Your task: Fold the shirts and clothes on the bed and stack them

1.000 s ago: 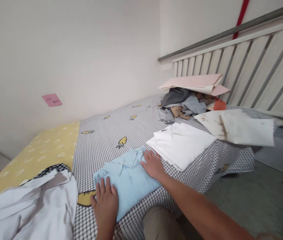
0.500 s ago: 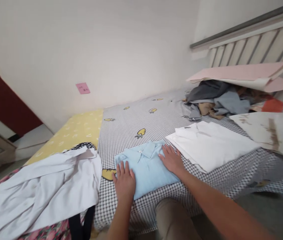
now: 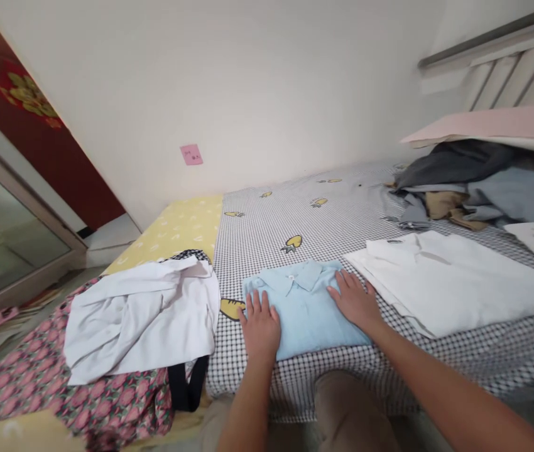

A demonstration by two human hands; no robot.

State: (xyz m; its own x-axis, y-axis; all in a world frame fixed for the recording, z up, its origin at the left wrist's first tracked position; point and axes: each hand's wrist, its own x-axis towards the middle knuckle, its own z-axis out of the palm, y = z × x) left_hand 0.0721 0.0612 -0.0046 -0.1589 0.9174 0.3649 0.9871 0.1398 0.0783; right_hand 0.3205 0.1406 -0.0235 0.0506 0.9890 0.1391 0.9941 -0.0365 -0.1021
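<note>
A light blue collared shirt [image 3: 311, 314], folded into a neat rectangle, lies on the checked bedsheet [image 3: 267, 220] near the bed's front edge, collar away from me. My left hand [image 3: 261, 323] rests flat on its left side, fingers spread. On the right side, near the collar, lies my right hand [image 3: 354, 300], likewise flat with fingers apart. Neither hand grips the fabric. To the right is a folded white shirt [image 3: 455, 282]. A loosely laid, creased white shirt [image 3: 144, 320] is at the left.
Rumpled dark, grey and tan clothes [image 3: 474, 182] are heaped at the back right under a pink sheet [image 3: 497, 125]. Dark straps [image 3: 189, 383] and a floral cloth [image 3: 26, 370] hang at the left. A wall [image 3: 295, 88] bounds the bed behind.
The view has swung left, so everything appears farther right and more of the floral cloth and door shows. Both hands stay flat on the blue shirt.
</note>
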